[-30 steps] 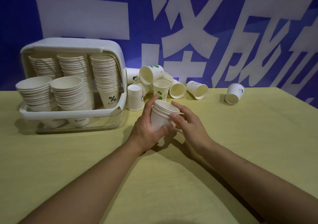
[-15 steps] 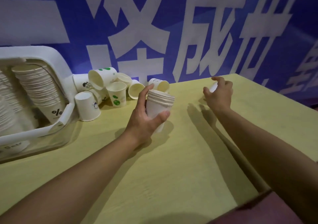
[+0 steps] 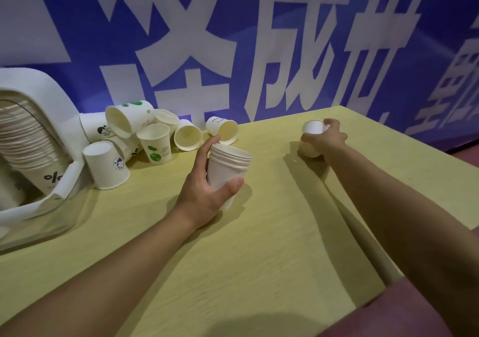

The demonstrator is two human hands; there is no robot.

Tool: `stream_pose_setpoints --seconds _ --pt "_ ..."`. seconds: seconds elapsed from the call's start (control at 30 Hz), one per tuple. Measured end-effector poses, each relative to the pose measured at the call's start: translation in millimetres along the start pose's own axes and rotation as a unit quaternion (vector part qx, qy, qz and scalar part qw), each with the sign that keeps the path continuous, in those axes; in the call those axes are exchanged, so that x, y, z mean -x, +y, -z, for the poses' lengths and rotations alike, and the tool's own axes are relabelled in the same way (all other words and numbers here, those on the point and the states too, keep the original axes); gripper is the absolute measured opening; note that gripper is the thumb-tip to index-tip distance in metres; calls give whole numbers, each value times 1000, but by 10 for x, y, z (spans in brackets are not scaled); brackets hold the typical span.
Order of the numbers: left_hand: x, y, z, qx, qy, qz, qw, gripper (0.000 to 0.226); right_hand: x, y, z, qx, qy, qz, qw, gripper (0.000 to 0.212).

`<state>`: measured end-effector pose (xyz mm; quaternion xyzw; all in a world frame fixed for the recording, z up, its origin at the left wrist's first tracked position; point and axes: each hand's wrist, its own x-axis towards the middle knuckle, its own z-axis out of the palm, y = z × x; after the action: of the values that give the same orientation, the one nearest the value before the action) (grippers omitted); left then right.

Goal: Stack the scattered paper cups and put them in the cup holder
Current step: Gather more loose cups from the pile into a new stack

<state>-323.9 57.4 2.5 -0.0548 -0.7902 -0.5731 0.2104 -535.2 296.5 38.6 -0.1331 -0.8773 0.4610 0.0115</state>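
Pale yellow-green table with faint wood grain, set against a blue wall banner printed with large white characters; reddish floor visible past the table's near right corner. At the far left, a white cup holder with rounded frame and clear lower part, already packed with a leaning column of nested cups, the lowest one marked with a percent sign. Just beside the holder, a loose heap of scattered paper cups: one upside down with a small round logo, one upright with a green sprout print, several lying on their sides showing cream insides. Left hand in the middle of the table, wrapped around a short stack of white cups, thumb in front, fingers behind, stack tilted slightly to the right, several rims showing. Right hand far out near the wall, fingers curled over a single white cup lying on its side, well apart from the heap.
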Motion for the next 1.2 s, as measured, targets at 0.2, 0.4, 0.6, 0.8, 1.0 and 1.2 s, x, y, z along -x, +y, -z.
stream_pose_setpoints --seconds 0.2,0.4,0.6,0.8,1.0,1.2 --pt "106 50 216 7 -10 3 1000 88 667 -242 -228 -164 -133 187 959 87" --pt "361 51 490 -14 -29 21 999 91 1770 -530 -500 -307 -282 258 872 85" --pt "506 -27 688 -47 7 35 998 104 2325 -485 -757 -241 -278 312 876 72" --pt "404 -130 791 -39 107 28 993 106 2341 -475 -964 -233 -252 305 888 27" --pt "352 -206 820 -10 156 53 986 93 1910 -778 -1150 -109 -198 344 911 19" --pt "323 -251 839 8 153 66 986 93 1088 -1049 -1564 167 -42 404 899 32"
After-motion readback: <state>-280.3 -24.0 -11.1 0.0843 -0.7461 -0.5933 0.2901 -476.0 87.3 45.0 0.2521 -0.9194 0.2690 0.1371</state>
